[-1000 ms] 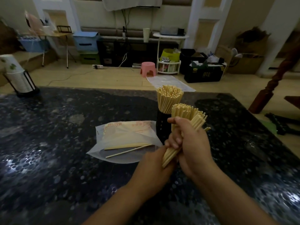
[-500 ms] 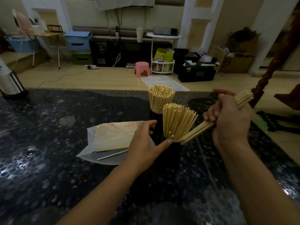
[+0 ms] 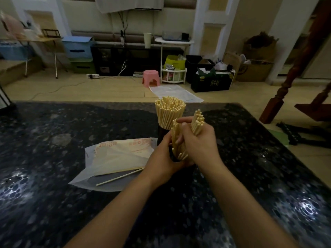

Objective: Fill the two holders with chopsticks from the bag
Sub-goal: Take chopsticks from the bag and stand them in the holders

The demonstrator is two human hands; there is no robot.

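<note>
Half a second ago my right hand (image 3: pixel 200 140) was swung out toward the tabletop's right edge, its chopsticks splayed sideways; now I see it back in against the near bundle of chopsticks (image 3: pixel 177 140), with its own handful (image 3: pixel 197 122) standing nearly upright just beside that bundle. My left hand (image 3: pixel 163 158), which then only touched the near bundle with thumb and fingertips, has closed in round its lower part, where the near holder (image 3: pixel 172 159) barely shows. The two hands now touch each other in front of the far, full holder's chopsticks (image 3: pixel 170 110).
</note>
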